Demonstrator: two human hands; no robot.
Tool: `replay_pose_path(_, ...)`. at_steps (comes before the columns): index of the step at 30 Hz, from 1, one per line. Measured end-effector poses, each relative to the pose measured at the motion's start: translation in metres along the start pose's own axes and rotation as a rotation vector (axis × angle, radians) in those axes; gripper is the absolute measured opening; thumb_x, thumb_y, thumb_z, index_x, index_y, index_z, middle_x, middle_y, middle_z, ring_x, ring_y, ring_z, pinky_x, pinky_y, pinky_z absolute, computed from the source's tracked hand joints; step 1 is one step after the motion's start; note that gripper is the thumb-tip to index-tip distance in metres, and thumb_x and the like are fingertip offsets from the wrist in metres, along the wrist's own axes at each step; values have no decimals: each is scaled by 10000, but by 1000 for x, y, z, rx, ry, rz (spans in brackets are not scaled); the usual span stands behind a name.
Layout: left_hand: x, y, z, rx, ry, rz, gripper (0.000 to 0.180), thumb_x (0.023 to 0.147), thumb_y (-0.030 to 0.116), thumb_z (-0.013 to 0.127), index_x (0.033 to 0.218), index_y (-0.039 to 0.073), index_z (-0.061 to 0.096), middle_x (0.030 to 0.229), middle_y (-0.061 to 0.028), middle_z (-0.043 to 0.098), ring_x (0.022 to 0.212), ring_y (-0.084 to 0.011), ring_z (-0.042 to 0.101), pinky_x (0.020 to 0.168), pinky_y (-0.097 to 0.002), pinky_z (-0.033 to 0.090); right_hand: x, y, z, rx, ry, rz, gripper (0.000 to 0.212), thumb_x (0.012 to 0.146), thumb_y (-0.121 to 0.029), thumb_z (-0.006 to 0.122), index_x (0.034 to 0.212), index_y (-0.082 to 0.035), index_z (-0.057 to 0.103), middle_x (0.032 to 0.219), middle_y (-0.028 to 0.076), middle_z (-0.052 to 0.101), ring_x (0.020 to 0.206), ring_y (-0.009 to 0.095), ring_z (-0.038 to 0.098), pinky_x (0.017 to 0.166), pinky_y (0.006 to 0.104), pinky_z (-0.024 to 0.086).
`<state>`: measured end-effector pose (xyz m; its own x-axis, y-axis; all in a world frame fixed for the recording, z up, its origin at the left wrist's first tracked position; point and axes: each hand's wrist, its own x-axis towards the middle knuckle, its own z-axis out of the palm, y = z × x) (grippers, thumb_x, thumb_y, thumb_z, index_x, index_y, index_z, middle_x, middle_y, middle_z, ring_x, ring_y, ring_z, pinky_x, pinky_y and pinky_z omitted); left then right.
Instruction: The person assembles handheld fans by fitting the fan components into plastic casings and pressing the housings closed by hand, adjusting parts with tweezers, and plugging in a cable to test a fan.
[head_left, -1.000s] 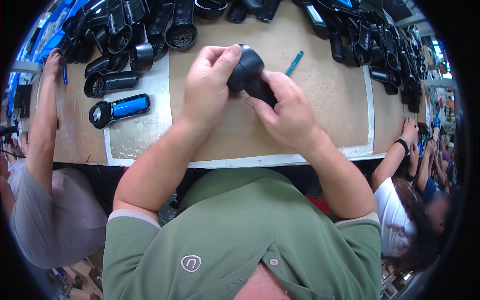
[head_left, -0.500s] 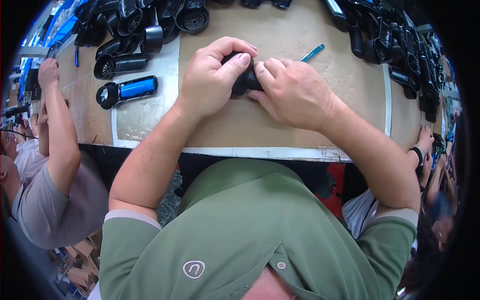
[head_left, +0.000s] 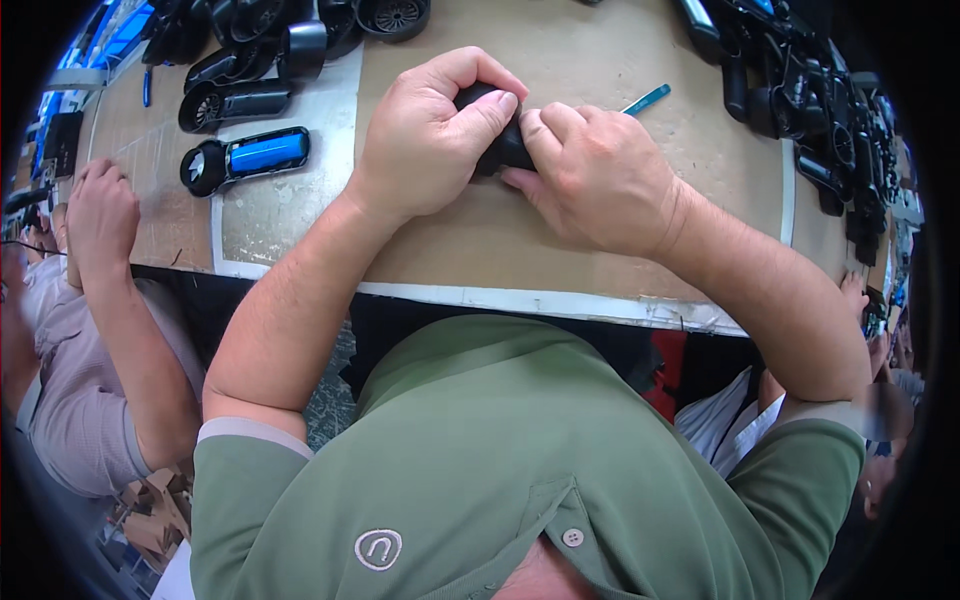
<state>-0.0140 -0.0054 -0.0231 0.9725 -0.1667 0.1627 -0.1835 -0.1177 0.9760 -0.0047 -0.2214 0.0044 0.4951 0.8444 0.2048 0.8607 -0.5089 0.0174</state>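
Both hands meet over the table around a black plastic housing (head_left: 508, 150). My left hand (head_left: 425, 135) wraps its upper left part, thumb pressed on top. My right hand (head_left: 602, 180) grips the other end with curled fingers and the thumb underneath. Most of the housing is hidden by the fingers, so its full shape does not show. A teal pen-like tool (head_left: 648, 99) lies just beyond my right hand. To the left rests an opened black housing (head_left: 205, 170) with a round end and a blue cylindrical part (head_left: 268, 152) inside.
Black housings (head_left: 235, 102), some with round grilles, pile up at the far left. Another heap of black parts (head_left: 800, 110) covers the right side. A co-worker's hand (head_left: 103, 205) rests by the table's left edge; other people are at the right. The table's white front edge (head_left: 520, 300) runs before me.
The view has shifted slightly, so the table things sit a little differently. Both hands keep their hold on the black housing. The co-worker's hand at the left has come nearer the table's front edge.
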Motion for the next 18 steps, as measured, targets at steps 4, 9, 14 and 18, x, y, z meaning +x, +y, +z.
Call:
replay_pose_path(4, 1, 5, -8, -3, -49, -58, 134, 1049, 96, 664, 1085, 35, 778, 967, -37, 740, 819, -117, 605, 765, -249, 504, 1, 1, -13, -8, -67, 7, 354, 1050, -329, 700, 1086, 22, 680, 940, 141, 700, 755, 270, 686, 696, 364, 561)
replay_pose_path(9, 0, 3, -9, -4, -95, -88, 142, 1070, 72, 653, 1112, 26, 782, 1096, -58, 765, 936, -129, 638, 877, -242, 516, -18, -5, -17, 0, -183, 115, 350, 1060, -351, 688, 991, -8, 672, 869, 123, 727, 708, 260, 711, 672, 367, 565)
replay_pose_path(14, 9, -8, -9, -30, -87, 53, 149, 1042, 98, 679, 1135, 49, 785, 1058, -57, 766, 889, -143, 653, 829, -256, 531, -28, -9, -9, -14, -183, 203, 355, 1052, -354, 700, 1000, -7, 648, 848, 119, 732, 696, 261, 712, 681, 367, 567)
replay_pose_path(18, 9, -15, -6, -91, -50, 201, 216, 1000, 106, 720, 1209, 76, 765, 1028, -53, 761, 857, -156, 666, 801, -274, 549, -31, -14, -6, -81, -37, 172, 328, 1032, -327, 718, 1021, -8, 642, 849, 122, 733, 695, 259, 707, 689, 369, 569)
